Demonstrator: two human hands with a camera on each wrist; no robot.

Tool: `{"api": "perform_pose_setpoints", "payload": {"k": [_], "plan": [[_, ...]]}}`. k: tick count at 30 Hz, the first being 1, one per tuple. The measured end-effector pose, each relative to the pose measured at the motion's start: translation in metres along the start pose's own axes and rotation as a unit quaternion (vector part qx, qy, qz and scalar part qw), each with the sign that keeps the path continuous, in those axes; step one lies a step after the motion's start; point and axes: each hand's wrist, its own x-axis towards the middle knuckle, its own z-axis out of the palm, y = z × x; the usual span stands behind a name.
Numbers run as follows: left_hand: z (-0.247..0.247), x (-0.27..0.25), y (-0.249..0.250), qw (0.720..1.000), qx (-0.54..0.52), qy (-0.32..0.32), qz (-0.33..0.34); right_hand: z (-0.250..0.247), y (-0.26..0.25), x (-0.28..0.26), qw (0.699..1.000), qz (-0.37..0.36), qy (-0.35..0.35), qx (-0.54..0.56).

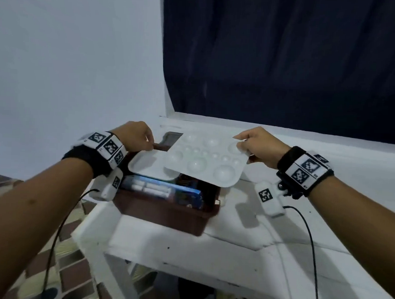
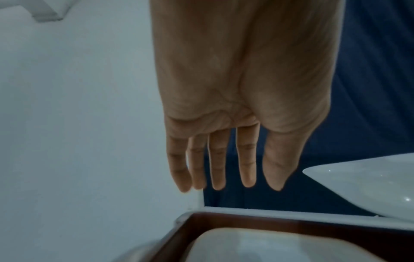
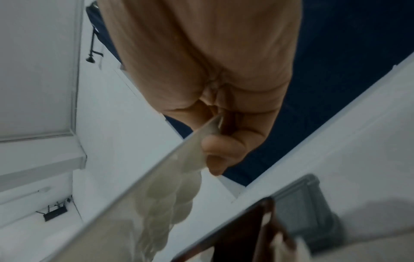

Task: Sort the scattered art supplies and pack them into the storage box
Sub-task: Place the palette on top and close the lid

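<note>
Palette (image 1: 198, 158) over storage box (image 1: 167, 213), tilted | our right hand (image 1: 257, 147) pinches its far corner; left hand (image 1: 134, 138) fingers straight, holding nothing | risk: one-corner hold slips, palette jams on packed supplies, box shifts on table (image 1: 256, 236)

A pale, plain wall (image 1: 72, 55) fills the left, beside a dark navy curtain (image 1: 284, 63) hanging over a white ledge (image 1: 326, 140). The white painted surface (image 1: 233, 251) stands on a floor (image 1: 71, 268) of brown and cream tiles; the light is dim.
</note>
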Motion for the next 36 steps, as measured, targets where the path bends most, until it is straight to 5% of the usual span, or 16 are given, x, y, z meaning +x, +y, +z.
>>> {"api": "perform_pose_setpoints", "payload": {"k": [8,13,17,24,29,36], "plan": [[0.034,-0.018,-0.071,0.998,-0.035,-0.029,-0.047,0.066,-0.046,0.019,0.991,-0.018,-0.093,-0.094],[0.044,-0.021,-0.089,0.993,-0.109,-0.025,-0.048,0.063,-0.092,0.018,0.973,-0.211,-0.016,-0.092],[0.043,-0.021,-0.099,0.984,-0.167,-0.031,-0.048,0.074,-0.086,0.004,0.908,-0.342,-0.034,-0.241],[0.046,-0.024,-0.102,0.974,-0.222,-0.038,-0.024,0.100,-0.051,-0.012,0.830,-0.272,-0.262,-0.410],[0.048,-0.023,-0.103,0.966,-0.255,-0.036,-0.033,0.117,-0.065,0.001,0.824,-0.263,-0.247,-0.437],[0.047,-0.027,-0.102,0.958,-0.282,-0.041,-0.039,0.156,-0.080,0.004,0.773,-0.219,-0.308,-0.509]]}}
